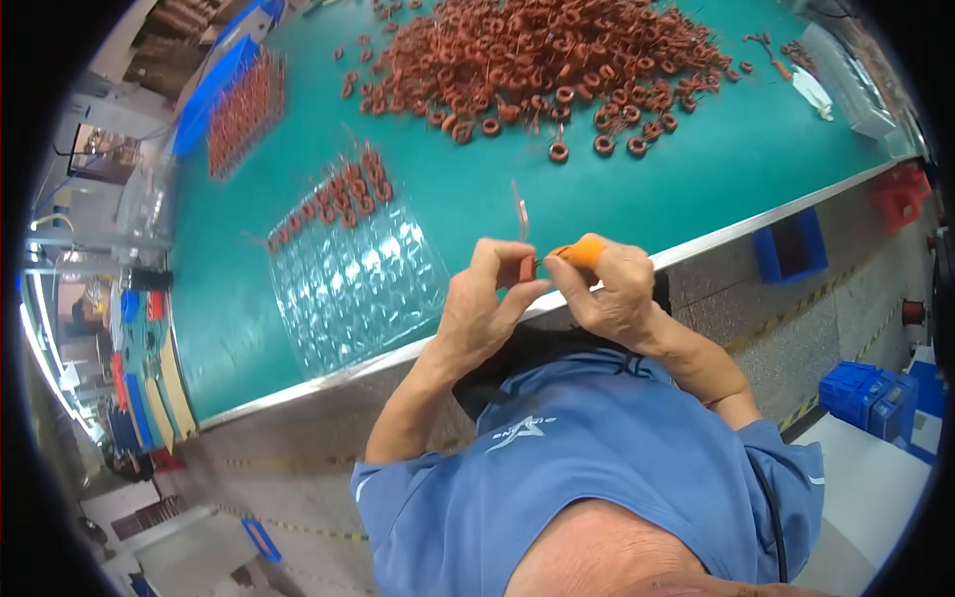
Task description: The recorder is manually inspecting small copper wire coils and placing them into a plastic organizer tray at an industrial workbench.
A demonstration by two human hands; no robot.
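Left hand (pixel 487 298) pinches 1 copper coil (pixel 526 267) above the worktop (pixel 617 189) edge, right hand (pixel 612 294) grips an orange-handled tool (pixel 582 252) against it; advisable to steady both wrists.

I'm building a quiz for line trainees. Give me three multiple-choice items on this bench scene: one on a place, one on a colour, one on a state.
1. Where is the big pile of coils?
A. on the far side of the mat
B. on the floor
C. in the blue bin

2. What colour is the mat?
A. grey
B. teal
C. yellow

3. How full is the clear tray?
A. full
B. only its far rows filled
C. bare

A: the heap lies beyond the hands. B: the bench top is teal. B: coils fill only the far corner, the near pockets are bare.
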